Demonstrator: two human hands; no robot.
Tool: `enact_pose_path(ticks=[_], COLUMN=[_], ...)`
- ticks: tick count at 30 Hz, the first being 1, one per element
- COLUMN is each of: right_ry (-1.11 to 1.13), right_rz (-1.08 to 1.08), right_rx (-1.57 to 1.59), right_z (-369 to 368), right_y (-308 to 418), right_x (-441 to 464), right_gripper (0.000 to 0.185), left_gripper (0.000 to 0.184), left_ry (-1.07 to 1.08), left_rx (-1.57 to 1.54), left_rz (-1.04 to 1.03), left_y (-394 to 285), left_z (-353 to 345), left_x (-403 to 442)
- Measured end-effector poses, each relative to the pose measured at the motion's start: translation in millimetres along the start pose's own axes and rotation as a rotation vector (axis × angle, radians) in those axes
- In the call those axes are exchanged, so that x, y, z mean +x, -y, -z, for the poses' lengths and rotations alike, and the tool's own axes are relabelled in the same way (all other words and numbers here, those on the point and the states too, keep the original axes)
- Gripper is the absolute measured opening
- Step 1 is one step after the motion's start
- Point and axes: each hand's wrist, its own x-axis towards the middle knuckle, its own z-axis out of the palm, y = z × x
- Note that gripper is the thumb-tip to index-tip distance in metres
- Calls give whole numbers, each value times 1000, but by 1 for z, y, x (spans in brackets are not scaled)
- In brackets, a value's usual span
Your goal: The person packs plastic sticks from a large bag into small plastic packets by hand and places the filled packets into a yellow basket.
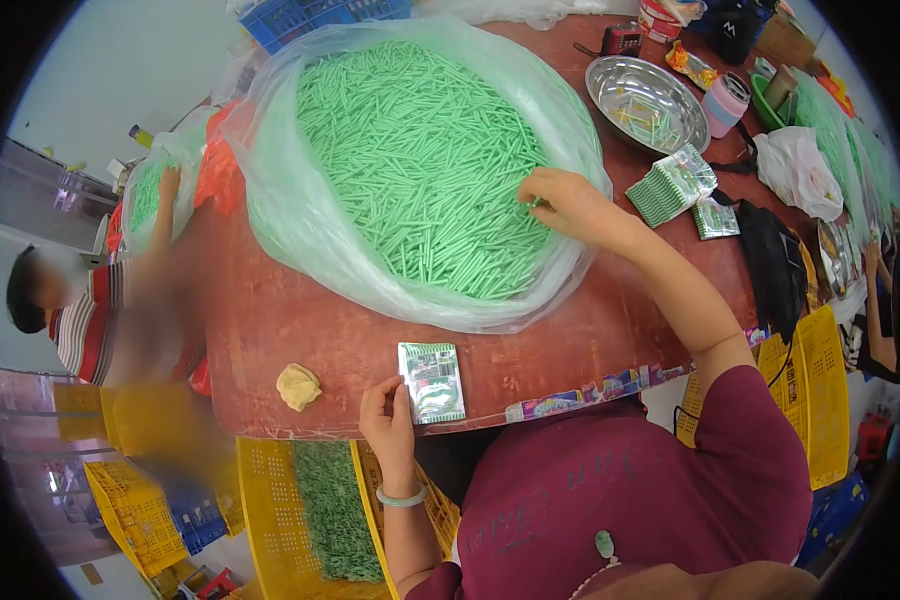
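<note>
A large clear plastic bag (pixel 275 215) stands open on the red table, full of thin green sticks (pixel 420 150). Over the right side of the sticks is my right hand (pixel 562 203), its fingers bent and closed together; anything between the fingertips is too small to make out. My left hand (pixel 386 415) is at the table's front edge, thumb and fingers loosely curled with a gap between them. Right beside it, a green and silver packet (pixel 432 383) lies flat, close to the fingertips.
A crumpled yellow cloth (pixel 298 387) lies at left. Stacked packets (pixel 672 186), a metal bowl (pixel 648 103), a pink jar (pixel 726 104) and a black bag (pixel 773 262) are at right. Yellow crates (pixel 270 510) stand below the edge. A person (pixel 85 315) works at far left, another's arm (pixel 875 300) at far right.
</note>
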Motion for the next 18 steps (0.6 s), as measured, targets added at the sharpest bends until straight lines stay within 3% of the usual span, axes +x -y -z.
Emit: enact_pose_path(ticks=[3, 5, 10, 12, 16, 18], right_ry=[119, 154, 257, 284, 274, 426], right_rz=[32, 38, 143, 179, 172, 52], right_rx=[-26, -32, -134, -238, -293, -363], right_z=[5, 5, -1, -7, -13, -10], right_y=[-6, -4, 9, 11, 19, 24], right_x=[-3, -4, -2, -1, -3, -1], right_gripper=[18, 17, 23, 12, 12, 14], left_gripper=[15, 18, 22, 24, 24, 26], left_ry=[-23, -11, 0, 11, 8, 14], left_rx=[-49, 136, 208, 241, 271, 298], left_rz=[41, 5, 1, 1, -12, -1], left_y=[-3, -12, -16, -19, -22, -22], left_z=[-4, -4, -7, -8, -14, -15], left_x=[3, 5, 8, 8, 7, 8])
